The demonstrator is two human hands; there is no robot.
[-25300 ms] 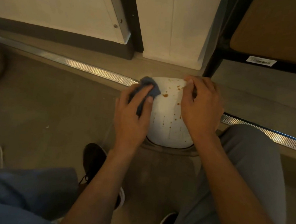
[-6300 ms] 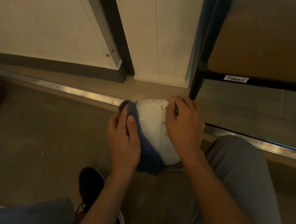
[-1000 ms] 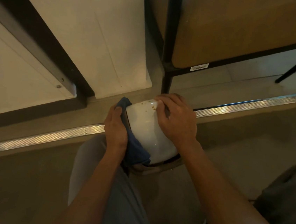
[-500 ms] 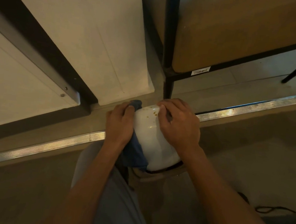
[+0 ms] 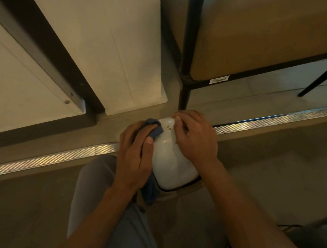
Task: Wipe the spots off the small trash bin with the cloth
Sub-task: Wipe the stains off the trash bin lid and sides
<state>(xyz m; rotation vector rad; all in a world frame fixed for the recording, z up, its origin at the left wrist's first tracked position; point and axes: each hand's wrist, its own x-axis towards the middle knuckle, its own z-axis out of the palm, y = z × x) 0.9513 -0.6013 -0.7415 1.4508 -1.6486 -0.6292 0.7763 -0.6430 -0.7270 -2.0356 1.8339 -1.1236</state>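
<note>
- The small white trash bin [image 5: 171, 165] sat at the middle of the frame on the floor [image 5: 274, 176], tipped on its side with its dark-rimmed end toward the lower edge of the frame.
- A few brown spots [image 5: 169, 127] showed near the bin's upper end, just left of the right hand's fingertips.
- The left hand [image 5: 135, 157] lay along the bin's left side with its fingers curled around the blue cloth [image 5: 155, 132], pressing it against the bin.
- One end of the cloth stuck out above the fingers at the bin's upper left; the other end hung out below the palm, beside the bin's lower left.
- The right hand [image 5: 195, 139] gripped the bin's upper right side, fingers bent over the top edge.
- A ribbed metal strip [image 5: 54, 157] ran across the floor from lower left to upper right, passing behind the bin.
- A grey trouser leg [image 5: 94, 197] filled the lower middle of the frame under the left forearm.
- A black-framed shelf with a wooden panel [image 5: 269, 34] stood in the upper right, a small white label [image 5: 219, 80] on its lower bar.
- A white wall panel [image 5: 107, 37] filled the upper left.
</note>
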